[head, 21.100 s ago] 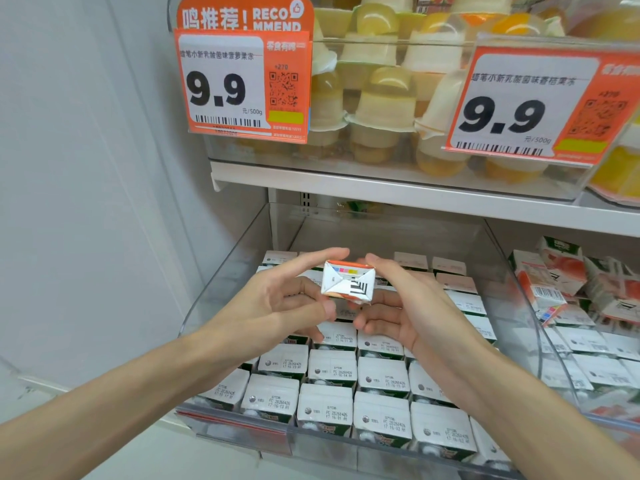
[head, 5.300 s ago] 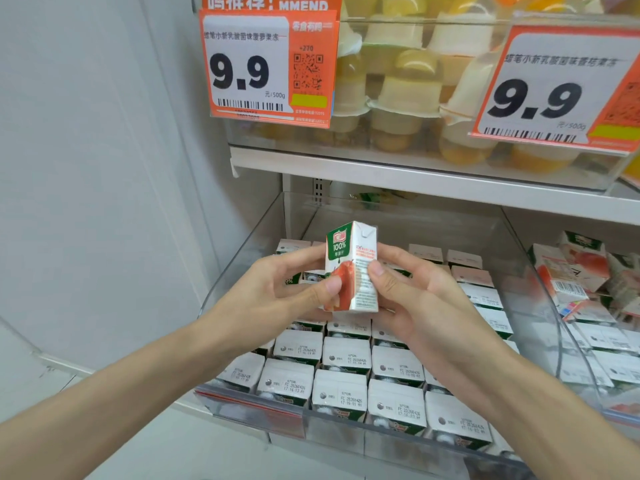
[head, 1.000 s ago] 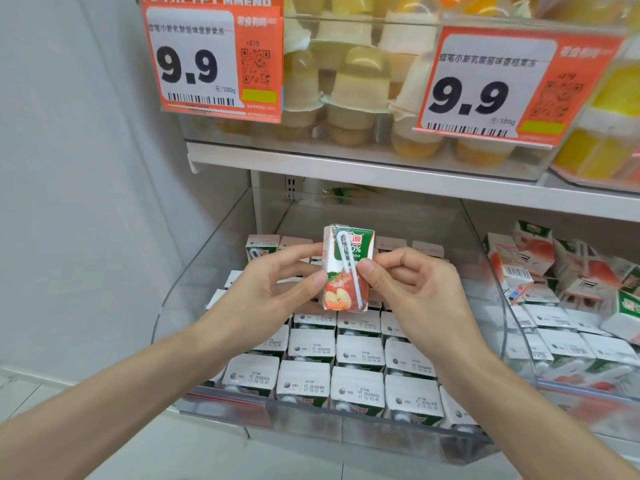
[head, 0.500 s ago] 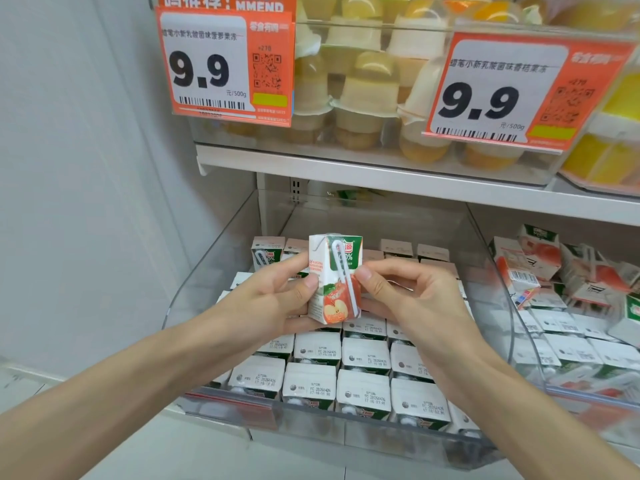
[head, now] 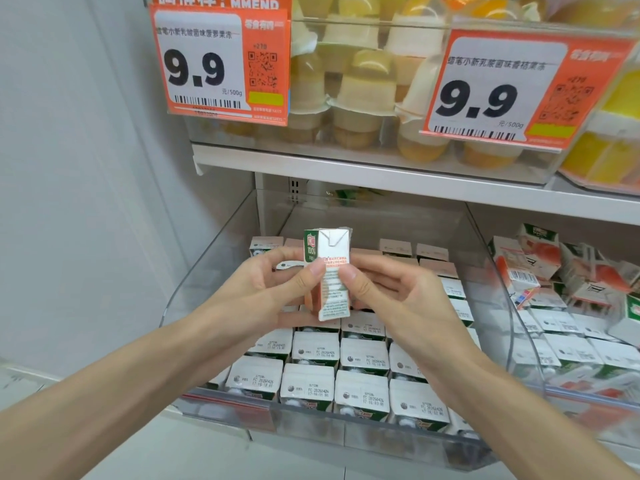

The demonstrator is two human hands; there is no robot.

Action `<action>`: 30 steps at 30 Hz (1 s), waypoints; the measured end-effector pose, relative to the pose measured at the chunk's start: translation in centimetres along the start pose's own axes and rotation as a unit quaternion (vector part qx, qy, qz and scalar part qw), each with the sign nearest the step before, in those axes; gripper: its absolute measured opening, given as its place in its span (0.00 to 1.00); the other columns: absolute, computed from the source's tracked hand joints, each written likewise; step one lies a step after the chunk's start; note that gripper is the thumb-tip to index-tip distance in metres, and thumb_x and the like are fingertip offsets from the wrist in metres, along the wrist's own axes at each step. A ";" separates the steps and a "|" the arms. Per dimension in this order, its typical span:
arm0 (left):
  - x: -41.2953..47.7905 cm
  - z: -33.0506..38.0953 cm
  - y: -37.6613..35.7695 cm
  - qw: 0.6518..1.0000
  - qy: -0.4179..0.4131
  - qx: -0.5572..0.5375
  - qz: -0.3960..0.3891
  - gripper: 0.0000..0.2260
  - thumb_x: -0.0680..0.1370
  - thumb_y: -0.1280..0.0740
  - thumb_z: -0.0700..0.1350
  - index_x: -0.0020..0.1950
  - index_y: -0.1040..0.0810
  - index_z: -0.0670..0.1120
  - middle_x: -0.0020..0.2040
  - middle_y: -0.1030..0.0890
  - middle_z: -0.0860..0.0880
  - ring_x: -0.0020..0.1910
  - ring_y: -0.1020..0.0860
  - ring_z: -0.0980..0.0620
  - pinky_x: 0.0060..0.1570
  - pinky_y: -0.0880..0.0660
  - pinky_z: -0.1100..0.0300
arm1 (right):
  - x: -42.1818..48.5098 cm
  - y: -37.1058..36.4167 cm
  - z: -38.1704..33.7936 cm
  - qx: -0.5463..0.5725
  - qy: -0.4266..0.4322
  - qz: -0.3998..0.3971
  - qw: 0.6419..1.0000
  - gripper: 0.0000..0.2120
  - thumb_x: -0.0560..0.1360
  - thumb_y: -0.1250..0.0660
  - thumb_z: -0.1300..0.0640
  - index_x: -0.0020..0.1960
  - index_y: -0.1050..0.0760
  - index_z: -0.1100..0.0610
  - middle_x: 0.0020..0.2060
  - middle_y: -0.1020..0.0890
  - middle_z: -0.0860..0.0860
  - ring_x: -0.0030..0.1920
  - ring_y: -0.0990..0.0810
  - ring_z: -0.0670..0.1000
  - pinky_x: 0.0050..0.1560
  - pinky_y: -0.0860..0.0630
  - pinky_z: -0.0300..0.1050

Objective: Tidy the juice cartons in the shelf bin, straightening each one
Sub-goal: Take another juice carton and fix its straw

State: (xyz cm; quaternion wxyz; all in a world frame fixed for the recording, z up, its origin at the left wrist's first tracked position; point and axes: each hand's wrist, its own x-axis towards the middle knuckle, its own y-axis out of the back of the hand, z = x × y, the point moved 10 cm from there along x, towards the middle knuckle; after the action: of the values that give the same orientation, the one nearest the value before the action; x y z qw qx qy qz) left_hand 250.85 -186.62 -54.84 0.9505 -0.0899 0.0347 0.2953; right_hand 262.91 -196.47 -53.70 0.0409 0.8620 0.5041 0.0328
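Note:
A small juice carton (head: 329, 251) stands upright in the air above the clear shelf bin (head: 221, 258), its white printed side facing me. My left hand (head: 263, 292) grips it from the left, thumb on its front. My right hand (head: 391, 296) pinches its right edge with thumb and fingers. Below, several cartons (head: 363, 358) stand in neat rows in the bin, white tops with date stamps up. The cartons behind my hands are hidden.
A second clear bin (head: 519, 306) to the right holds jumbled cartons (head: 540, 268). The white shelf (head: 415, 181) above carries jelly cups (head: 363, 84) and two orange 9.9 price tags (head: 221, 60). A grey wall (head: 86, 202) closes the left side.
The carton has been turned in my hands: half a second ago its straw side faced me, now the white text side does. Both hands keep hold of it.

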 end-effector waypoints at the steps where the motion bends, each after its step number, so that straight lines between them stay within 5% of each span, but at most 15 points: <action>1: 0.0 -0.1 0.1 1.000 0.005 -0.006 -0.003 0.20 0.80 0.32 0.49 0.70 0.25 0.43 0.57 0.12 0.41 0.57 0.13 0.41 0.58 0.16 0.49 | 0.0 0.3 0.1 0.008 0.000 0.011 1.000 0.15 0.76 0.26 0.46 0.61 0.15 0.49 0.53 0.11 0.43 0.55 0.13 0.43 0.60 0.18 0.42; 6: 0.2 0.1 0.9 1.000 -0.009 0.000 0.017 0.17 0.82 0.33 0.41 0.71 0.26 0.43 0.57 0.12 0.41 0.55 0.13 0.40 0.54 0.15 0.47 | -0.2 1.1 0.0 0.038 0.001 0.045 0.998 0.11 0.74 0.23 0.50 0.51 0.14 0.56 0.47 0.11 0.47 0.47 0.11 0.46 0.45 0.17 0.35; 12: 0.3 0.2 0.9 0.999 -0.014 0.029 0.019 0.16 0.81 0.30 0.42 0.68 0.20 0.45 0.61 0.13 0.45 0.57 0.13 0.43 0.51 0.14 0.53 | -0.2 0.7 0.4 0.008 -0.027 0.036 0.999 0.15 0.72 0.21 0.48 0.56 0.16 0.52 0.48 0.11 0.48 0.48 0.11 0.49 0.54 0.14 0.51; 16: 0.3 0.1 0.9 0.999 -0.001 0.007 0.033 0.16 0.80 0.31 0.49 0.64 0.18 0.42 0.58 0.12 0.45 0.56 0.13 0.45 0.48 0.14 0.52 | -0.3 0.5 0.5 0.037 -0.042 0.029 0.998 0.13 0.81 0.28 0.50 0.65 0.21 0.42 0.47 0.10 0.48 0.46 0.10 0.50 0.57 0.17 0.49; 20: 0.3 0.1 0.6 0.999 -0.009 0.023 0.020 0.15 0.82 0.33 0.47 0.67 0.20 0.43 0.59 0.12 0.46 0.57 0.13 0.47 0.45 0.15 0.56 | -0.1 0.7 0.6 0.085 -0.053 0.040 0.994 0.13 0.85 0.34 0.53 0.64 0.20 0.37 0.46 0.10 0.53 0.39 0.12 0.55 0.49 0.15 0.48; 25: 0.2 -0.2 0.2 1.000 0.000 0.027 0.006 0.23 0.81 0.33 0.51 0.75 0.30 0.61 0.59 0.13 0.46 0.57 0.13 0.43 0.46 0.16 0.56 | 0.2 -0.3 1.5 0.135 -0.103 0.019 0.985 0.12 0.85 0.35 0.54 0.58 0.13 0.46 0.44 0.11 0.57 0.36 0.16 0.54 0.44 0.18 0.46; 30: 0.2 -0.6 -0.1 1.000 0.023 0.017 0.007 0.22 0.78 0.33 0.56 0.73 0.24 0.63 0.61 0.15 0.40 0.56 0.13 0.41 0.46 0.15 0.54 | 0.4 -0.6 1.6 0.146 -0.119 0.008 0.982 0.10 0.83 0.32 0.50 0.54 0.12 0.49 0.38 0.15 0.60 0.34 0.18 0.55 0.42 0.19 0.46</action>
State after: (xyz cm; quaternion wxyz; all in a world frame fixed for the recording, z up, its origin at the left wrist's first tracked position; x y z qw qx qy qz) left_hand 251.06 -186.74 -55.48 0.9487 -0.0802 0.0627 0.2994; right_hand 262.74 -195.85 -55.32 -0.0253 0.8603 0.4884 -0.1438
